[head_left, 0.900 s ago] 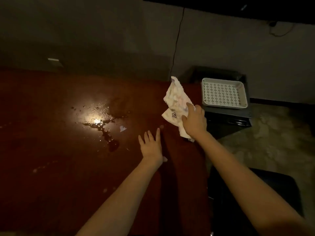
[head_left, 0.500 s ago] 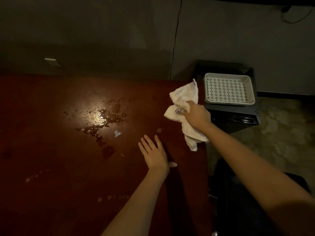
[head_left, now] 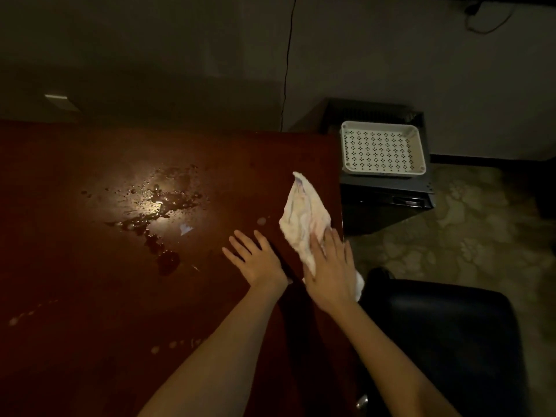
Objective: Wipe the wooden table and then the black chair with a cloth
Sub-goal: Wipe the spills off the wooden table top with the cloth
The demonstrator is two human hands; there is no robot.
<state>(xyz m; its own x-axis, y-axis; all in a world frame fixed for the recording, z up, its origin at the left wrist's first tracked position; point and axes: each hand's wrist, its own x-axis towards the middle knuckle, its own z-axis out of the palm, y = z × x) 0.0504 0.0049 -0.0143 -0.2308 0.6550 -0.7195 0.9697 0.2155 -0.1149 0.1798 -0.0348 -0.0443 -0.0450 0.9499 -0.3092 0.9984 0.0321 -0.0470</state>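
Your right hand (head_left: 329, 267) presses the crumpled white cloth (head_left: 304, 219) flat, fingers spread, at the dark red wooden counter (head_left: 90, 296) right edge. The wet spill (head_left: 156, 212) lies leftward, beyond your flat, empty left hand (head_left: 255, 257).

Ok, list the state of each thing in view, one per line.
cloth: crumpled, lying on the table, pressed flat by the right hand
right hand: fingers straight, on the cloth
left hand: flat on the table, holding nothing
wooden table: wet, spill not yet wiped
black chair: untouched
white tray: empty
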